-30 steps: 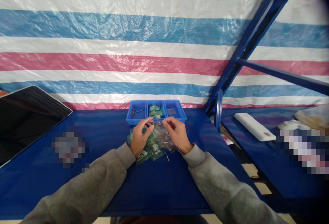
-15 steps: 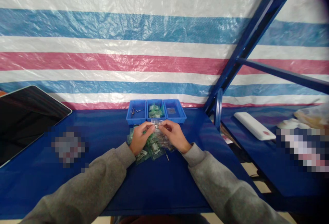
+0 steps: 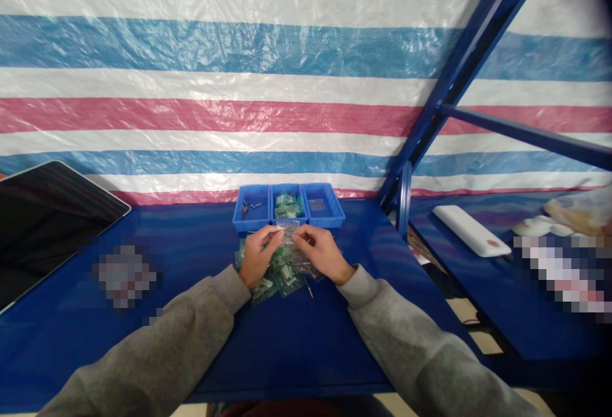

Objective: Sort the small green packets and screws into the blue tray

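Observation:
A small clear plastic bag (image 3: 288,231) is stretched between my two hands, just in front of the blue bins. My left hand (image 3: 258,255) pinches its left side between thumb and fingers. On the other side my right hand (image 3: 324,252) is closed on the bag's right edge. What lies inside the bag is too small to make out. Under and around my hands is a pile of green-tinted plastic bags (image 3: 285,277) with small metal and white parts. A thin metal piece (image 3: 310,289) sticks out at the pile's near right.
Behind the pile stand three blue bins: the left bin (image 3: 252,218) holds small metal pieces, the middle bin (image 3: 287,216) green bags, the right bin (image 3: 324,215) a clear bag. A dark-screened panel (image 3: 52,226) lies left. Right are a blue frame (image 3: 442,101) and a white power bank (image 3: 471,231).
Both hands stay at nearly the same spot on the clear bag, which now shows more plainly between the fingertips. The whole view has shifted slightly.

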`<state>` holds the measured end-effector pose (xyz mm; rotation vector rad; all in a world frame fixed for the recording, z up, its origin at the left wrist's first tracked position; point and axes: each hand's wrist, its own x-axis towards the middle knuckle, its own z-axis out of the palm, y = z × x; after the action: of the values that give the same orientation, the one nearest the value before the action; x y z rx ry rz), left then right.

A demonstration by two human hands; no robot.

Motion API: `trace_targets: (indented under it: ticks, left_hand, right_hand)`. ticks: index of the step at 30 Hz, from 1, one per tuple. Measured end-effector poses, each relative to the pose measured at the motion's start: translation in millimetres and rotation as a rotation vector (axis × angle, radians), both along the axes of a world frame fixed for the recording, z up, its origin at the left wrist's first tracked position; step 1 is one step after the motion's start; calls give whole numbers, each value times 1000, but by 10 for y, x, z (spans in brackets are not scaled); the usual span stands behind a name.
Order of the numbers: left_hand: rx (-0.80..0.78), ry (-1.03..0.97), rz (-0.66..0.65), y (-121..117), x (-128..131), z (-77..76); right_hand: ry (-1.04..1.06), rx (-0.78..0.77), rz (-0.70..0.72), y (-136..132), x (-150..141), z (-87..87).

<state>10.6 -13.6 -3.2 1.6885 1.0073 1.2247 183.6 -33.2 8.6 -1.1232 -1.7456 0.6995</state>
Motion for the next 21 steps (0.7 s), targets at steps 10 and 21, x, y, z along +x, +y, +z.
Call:
trace_targets:
  ticks: [10,21]
  left_hand:
    - [15,37,21,0,4,27]
    - [19,54,50,-10,5,17]
  right_hand:
    - [71,-30,-13,18,30,-17]
    - [217,-87,-3,6,31,1]
